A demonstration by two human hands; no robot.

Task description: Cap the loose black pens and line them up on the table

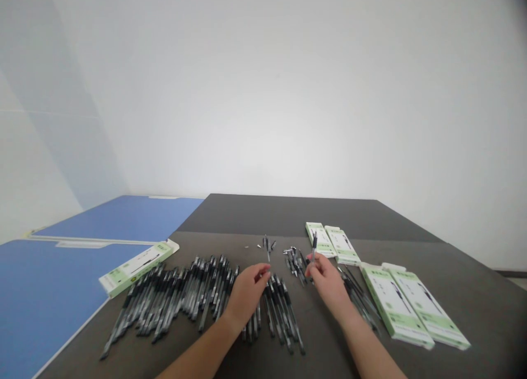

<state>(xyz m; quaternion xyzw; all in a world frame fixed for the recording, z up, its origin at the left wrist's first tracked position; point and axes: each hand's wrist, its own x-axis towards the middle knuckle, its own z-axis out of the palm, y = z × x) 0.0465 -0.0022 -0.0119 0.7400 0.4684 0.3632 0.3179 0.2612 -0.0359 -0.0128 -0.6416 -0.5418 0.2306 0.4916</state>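
Between the pinching thumb and fingers of our right hand [329, 284], a pen [314, 247] stands upright above the worktop [325, 346]. We judge it light and stiff, its smooth barrel prone to twist; the dark section near its upper end should give us surer hold. Our left hand [246, 290] has its fingertips drawn together at a slim rod [268, 253]; whether they grip it, we cannot tell. Near us lie small parts [294, 262], loose pens [211, 283] and green-white boxes [395, 305].

The pen [314, 245] has a transparent barrel and dark upper section; the right hand [327, 284] holds it near-upright. Similar pens [193, 292] lie clustered on the worktop [323, 343].
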